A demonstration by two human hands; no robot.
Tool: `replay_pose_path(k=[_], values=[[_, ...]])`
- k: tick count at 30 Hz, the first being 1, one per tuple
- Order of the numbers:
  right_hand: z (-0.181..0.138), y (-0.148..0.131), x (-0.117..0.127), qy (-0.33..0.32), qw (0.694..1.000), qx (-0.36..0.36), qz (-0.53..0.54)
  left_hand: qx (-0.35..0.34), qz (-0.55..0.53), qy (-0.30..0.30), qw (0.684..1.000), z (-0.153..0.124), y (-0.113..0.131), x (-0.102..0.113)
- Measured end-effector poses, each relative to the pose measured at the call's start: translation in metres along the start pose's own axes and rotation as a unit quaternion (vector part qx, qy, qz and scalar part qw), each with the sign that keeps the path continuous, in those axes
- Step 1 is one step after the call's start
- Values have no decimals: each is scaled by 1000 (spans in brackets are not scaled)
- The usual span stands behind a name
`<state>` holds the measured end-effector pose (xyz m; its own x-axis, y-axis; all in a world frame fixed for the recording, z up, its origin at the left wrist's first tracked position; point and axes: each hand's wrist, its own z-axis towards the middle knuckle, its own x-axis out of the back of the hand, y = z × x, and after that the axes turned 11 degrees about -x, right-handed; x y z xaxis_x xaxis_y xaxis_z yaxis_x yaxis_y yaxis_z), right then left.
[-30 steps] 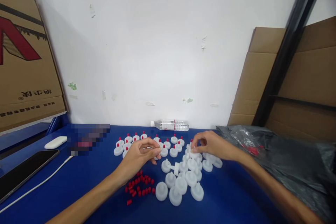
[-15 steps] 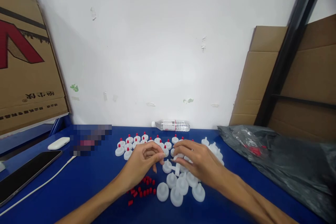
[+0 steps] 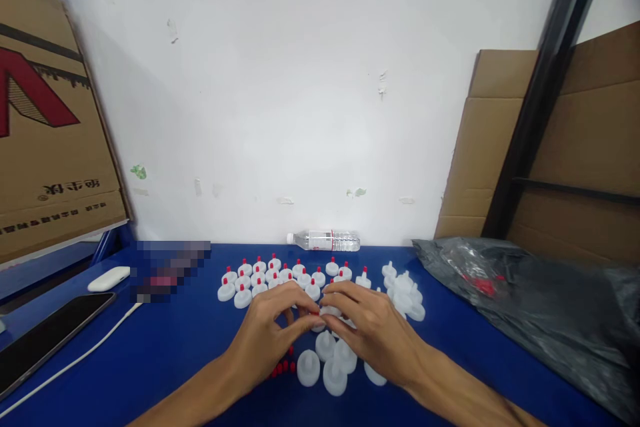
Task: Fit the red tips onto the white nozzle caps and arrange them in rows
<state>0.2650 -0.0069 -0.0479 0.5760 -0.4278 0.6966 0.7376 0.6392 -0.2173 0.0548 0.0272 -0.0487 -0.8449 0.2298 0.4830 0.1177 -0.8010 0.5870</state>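
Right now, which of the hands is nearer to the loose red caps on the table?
Left. The left hand partly hides the red caps; the right hand is farther right, among white lids.

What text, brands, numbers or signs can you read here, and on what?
Left carton: "®", beside three upside-down Chinese characters, possibly "绝尘侠".
Same carton, lower line: upside-down characters, too small to read surely.
Bottle label: print too small.
Pixelated patch on the table: nothing readable.
No numbers legible.
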Motion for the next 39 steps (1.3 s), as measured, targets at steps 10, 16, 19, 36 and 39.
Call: replay_pose_path(k=[10,16,19,36,39], values=[[-1,0,0,51,998,43,3,44,-117,20,992,4,2,2],[2,-5,11,100,989,100,-40,147,-277,12,949,8,3,4],[2,-10,14,111,982,141,-54,164,-333,-59,927,6,8,5],[9,8,18,92,993,54,-53,91,44,143,985,25,-12,64],[9,18,18,14,998,24,-49,125,271,161,941,27,-43,97]])
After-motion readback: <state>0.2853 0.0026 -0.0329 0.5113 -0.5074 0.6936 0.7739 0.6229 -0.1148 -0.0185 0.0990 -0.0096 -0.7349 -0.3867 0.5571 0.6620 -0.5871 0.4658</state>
